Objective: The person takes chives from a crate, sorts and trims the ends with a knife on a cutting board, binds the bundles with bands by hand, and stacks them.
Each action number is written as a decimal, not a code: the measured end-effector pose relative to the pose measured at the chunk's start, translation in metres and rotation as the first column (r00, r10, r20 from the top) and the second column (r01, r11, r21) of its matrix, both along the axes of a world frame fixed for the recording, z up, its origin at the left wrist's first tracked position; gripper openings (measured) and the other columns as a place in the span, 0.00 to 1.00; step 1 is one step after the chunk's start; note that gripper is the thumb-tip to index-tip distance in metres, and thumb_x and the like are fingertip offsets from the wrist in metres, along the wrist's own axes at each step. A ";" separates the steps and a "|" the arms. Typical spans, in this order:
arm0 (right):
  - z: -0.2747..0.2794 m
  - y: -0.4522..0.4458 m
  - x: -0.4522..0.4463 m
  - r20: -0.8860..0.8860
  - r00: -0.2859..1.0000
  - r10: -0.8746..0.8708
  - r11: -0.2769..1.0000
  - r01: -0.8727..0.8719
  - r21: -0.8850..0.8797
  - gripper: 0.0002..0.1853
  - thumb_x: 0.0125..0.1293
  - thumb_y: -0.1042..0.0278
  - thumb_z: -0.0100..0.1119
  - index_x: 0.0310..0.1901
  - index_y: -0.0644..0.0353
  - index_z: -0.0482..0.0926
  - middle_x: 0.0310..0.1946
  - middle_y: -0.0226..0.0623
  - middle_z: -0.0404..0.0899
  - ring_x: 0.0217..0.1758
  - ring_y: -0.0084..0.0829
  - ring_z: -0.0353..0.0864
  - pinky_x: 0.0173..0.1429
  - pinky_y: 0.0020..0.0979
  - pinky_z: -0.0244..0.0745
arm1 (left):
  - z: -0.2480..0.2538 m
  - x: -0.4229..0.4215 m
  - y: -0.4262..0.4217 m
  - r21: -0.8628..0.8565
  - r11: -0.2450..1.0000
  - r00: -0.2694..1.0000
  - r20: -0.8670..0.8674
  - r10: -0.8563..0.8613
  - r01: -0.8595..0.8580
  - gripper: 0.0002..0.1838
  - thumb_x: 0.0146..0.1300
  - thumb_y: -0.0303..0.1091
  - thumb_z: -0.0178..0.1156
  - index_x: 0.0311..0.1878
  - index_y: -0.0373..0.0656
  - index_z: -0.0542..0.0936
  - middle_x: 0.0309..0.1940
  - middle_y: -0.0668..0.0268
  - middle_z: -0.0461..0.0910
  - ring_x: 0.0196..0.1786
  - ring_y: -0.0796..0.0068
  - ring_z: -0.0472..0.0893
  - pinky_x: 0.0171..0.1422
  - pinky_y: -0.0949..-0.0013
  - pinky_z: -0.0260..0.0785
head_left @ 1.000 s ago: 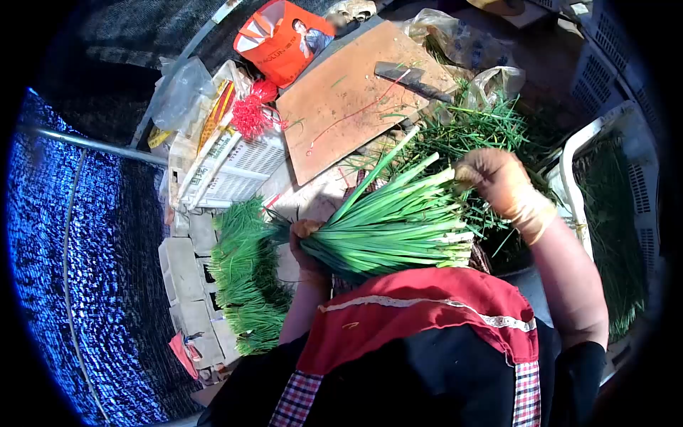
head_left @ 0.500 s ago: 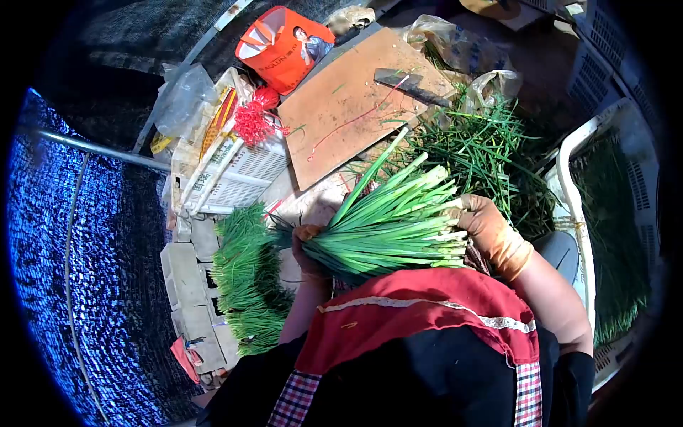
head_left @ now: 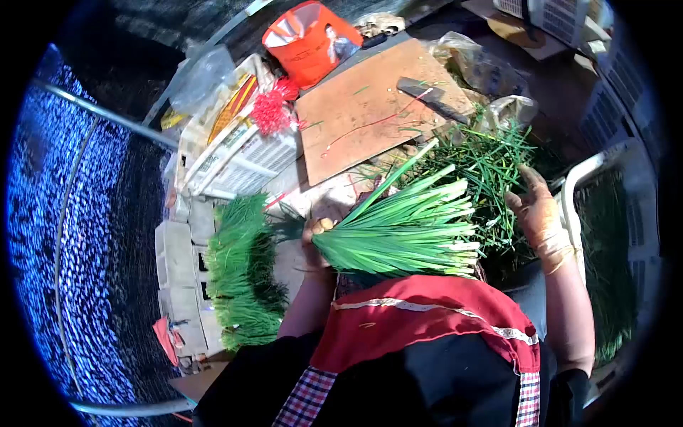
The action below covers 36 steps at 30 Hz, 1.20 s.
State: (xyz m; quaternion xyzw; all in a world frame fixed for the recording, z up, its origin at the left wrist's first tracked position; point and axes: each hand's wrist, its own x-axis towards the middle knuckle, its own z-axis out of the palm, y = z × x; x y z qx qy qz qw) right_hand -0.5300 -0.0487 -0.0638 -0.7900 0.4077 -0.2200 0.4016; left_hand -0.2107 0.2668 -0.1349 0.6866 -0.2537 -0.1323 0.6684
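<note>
A fanned bunch of garlic chives (head_left: 405,231) lies across my lap, pale cut ends to the right. My left hand (head_left: 315,238) is closed round the narrow, dark leafy end of this bunch. To the right of the cut ends, my right hand (head_left: 537,213) is in the air in a stained glove, fingers apart and holding nothing. Below and behind its fingers spreads a loose heap of green trimmings (head_left: 491,185). Left of my left hand, more chives (head_left: 245,270) stand stacked in a thick row.
Ahead lies a brown board (head_left: 363,114) with a cleaver (head_left: 434,98) and a red tie on it. Red ties (head_left: 272,110) hang by a white crate (head_left: 249,167), beside an orange-red bag (head_left: 313,46). At right, a white-rimmed crate (head_left: 569,192) holds more greens.
My right hand has let go of the cut ends and moved right and slightly up, its fingers spreading. My left hand keeps its hold on the bunch. The view has shifted a little.
</note>
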 end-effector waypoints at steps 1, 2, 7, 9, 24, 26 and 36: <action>0.024 0.015 0.016 0.173 0.985 -0.008 0.949 -0.047 0.311 0.32 0.52 0.68 0.66 0.59 0.62 0.65 0.51 0.44 0.72 0.53 0.31 0.71 0.57 0.28 0.66 | -0.002 0.001 0.003 0.134 0.991 0.991 0.137 0.003 -0.021 0.12 0.58 0.39 0.50 0.21 0.46 0.68 0.19 0.69 0.69 0.23 0.73 0.71 0.30 0.67 0.67; 0.037 0.023 0.028 0.310 0.948 0.073 0.877 -0.209 0.433 0.30 0.52 0.69 0.66 0.57 0.63 0.67 0.48 0.41 0.73 0.50 0.28 0.72 0.55 0.27 0.66 | -0.004 0.002 0.005 0.262 0.962 0.961 0.277 -0.004 -0.071 0.13 0.59 0.39 0.49 0.21 0.45 0.68 0.19 0.69 0.70 0.22 0.73 0.71 0.30 0.67 0.68; 0.049 0.038 0.066 0.571 0.799 0.191 0.648 -0.539 0.538 0.16 0.53 0.73 0.65 0.45 0.63 0.77 0.35 0.31 0.80 0.37 0.20 0.75 0.47 0.23 0.70 | 0.020 -0.015 -0.007 0.426 0.862 0.702 0.701 -0.124 -0.274 0.07 0.59 0.26 0.51 0.26 0.45 0.67 0.22 0.71 0.69 0.25 0.77 0.69 0.32 0.70 0.68; 0.047 0.042 0.073 0.560 0.815 0.147 0.623 -0.516 0.587 0.10 0.54 0.76 0.63 0.39 0.65 0.78 0.33 0.33 0.80 0.35 0.21 0.77 0.43 0.23 0.73 | 0.021 -0.016 -0.010 -0.124 0.990 0.996 -0.059 -0.071 0.063 0.07 0.57 0.24 0.53 0.26 0.44 0.67 0.21 0.71 0.68 0.25 0.79 0.69 0.34 0.75 0.67; 0.044 0.003 0.063 -0.097 0.603 0.792 0.603 -0.749 0.275 0.19 0.55 0.62 0.61 0.46 0.64 0.77 0.47 0.46 0.76 0.48 0.36 0.74 0.54 0.30 0.68 | 0.050 -0.028 -0.026 -0.691 0.720 0.718 -0.530 -0.451 -0.058 0.17 0.66 0.44 0.41 0.20 0.52 0.62 0.14 0.75 0.57 0.23 0.78 0.60 0.44 0.68 0.60; 0.043 0.005 0.066 -0.067 0.649 0.758 0.632 -0.706 0.320 0.21 0.54 0.61 0.62 0.47 0.64 0.77 0.48 0.47 0.75 0.50 0.36 0.73 0.55 0.31 0.67 | 0.063 -0.033 -0.030 -0.731 0.673 0.656 -0.564 -0.502 -0.114 0.17 0.66 0.43 0.42 0.21 0.51 0.62 0.14 0.74 0.56 0.23 0.76 0.57 0.40 0.67 0.58; -0.007 0.005 0.063 0.428 0.868 0.250 0.634 -0.481 0.605 0.10 0.57 0.72 0.55 0.41 0.62 0.78 0.35 0.35 0.80 0.33 0.24 0.77 0.37 0.23 0.72 | 0.050 -0.023 -0.033 -0.850 0.525 0.639 -0.423 -0.643 -0.035 0.13 0.53 0.41 0.61 0.25 0.42 0.73 0.23 0.66 0.73 0.40 0.63 0.73 0.53 0.57 0.63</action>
